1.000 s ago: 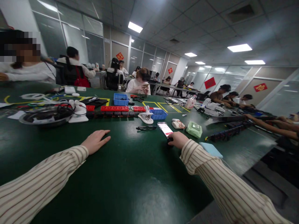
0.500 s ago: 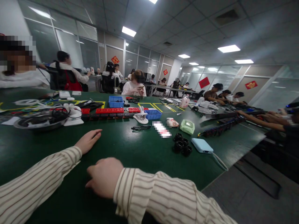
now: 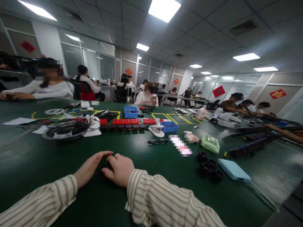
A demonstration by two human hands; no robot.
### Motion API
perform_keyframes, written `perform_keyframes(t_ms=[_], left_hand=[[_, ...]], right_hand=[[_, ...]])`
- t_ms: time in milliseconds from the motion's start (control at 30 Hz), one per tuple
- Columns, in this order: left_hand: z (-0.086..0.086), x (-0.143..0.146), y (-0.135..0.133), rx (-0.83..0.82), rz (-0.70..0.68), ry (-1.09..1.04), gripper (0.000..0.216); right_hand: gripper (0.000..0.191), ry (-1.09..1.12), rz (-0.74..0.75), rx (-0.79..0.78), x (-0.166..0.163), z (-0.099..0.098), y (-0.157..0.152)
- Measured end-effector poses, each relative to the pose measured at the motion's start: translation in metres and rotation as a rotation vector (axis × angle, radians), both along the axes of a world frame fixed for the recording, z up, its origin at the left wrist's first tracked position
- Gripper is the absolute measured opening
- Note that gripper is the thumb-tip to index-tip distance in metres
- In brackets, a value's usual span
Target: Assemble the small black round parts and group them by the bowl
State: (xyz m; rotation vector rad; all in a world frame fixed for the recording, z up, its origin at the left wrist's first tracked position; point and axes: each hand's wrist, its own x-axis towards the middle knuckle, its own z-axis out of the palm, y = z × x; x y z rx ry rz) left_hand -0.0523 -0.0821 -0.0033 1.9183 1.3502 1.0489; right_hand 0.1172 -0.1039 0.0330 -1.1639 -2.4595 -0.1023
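Both my hands meet on the green table [image 3: 151,167] close in front of me, in striped sleeves. My right hand [image 3: 119,170] is curled with its fingers closed around a small dark object [image 3: 108,164], mostly hidden. My left hand [image 3: 90,168] lies beside it with fingers stretched out, fingertips touching the right hand's fingers above that object. A cluster of black round parts [image 3: 208,165] lies to the right, apart from both hands.
A light blue power bank [image 3: 233,170] with a cable, green box [image 3: 210,143], phone [image 3: 181,145], glasses [image 3: 157,142], white clip stand [image 3: 156,129], blue bins [image 3: 169,126], red power strips [image 3: 125,121] and a metal bowl of cables [image 3: 63,130] lie beyond. Other people sit around.
My right hand left the black round parts by the phone and swung left across the table to meet my left hand. The left hand barely shifted. The view turned slightly.
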Motion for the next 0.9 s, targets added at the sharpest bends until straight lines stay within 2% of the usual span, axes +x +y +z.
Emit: perform_keyframes(t_ms=[133, 267, 433, 533, 767, 900], left_hand=[[-0.005, 0.002, 0.0, 0.031, -0.055, 0.158, 0.06], [0.0, 0.006, 0.006, 0.002, -0.004, 0.356, 0.058], [0.017, 0.026, 0.021, -0.03, 0.017, 0.473, 0.028], [0.021, 0.036, 0.033, -0.021, 0.004, 0.511, 0.02], [0.016, 0.057, 0.071, 0.018, 0.003, 0.542, 0.024], [0.016, 0.068, 0.082, 0.035, 0.043, 0.597, 0.023]], right_hand=[[0.027, 0.093, -0.04, 0.004, 0.004, -0.011, 0.036], [0.023, 0.151, -0.011, -0.031, 0.004, -0.014, 0.052], [0.022, 0.187, 0.028, -0.093, 0.007, -0.016, 0.056], [0.025, 0.212, 0.004, -0.112, 0.013, -0.016, 0.061], [0.032, 0.314, -0.171, -0.082, 0.023, -0.019, 0.084], [0.03, 0.342, -0.256, -0.022, 0.021, -0.023, 0.091]])
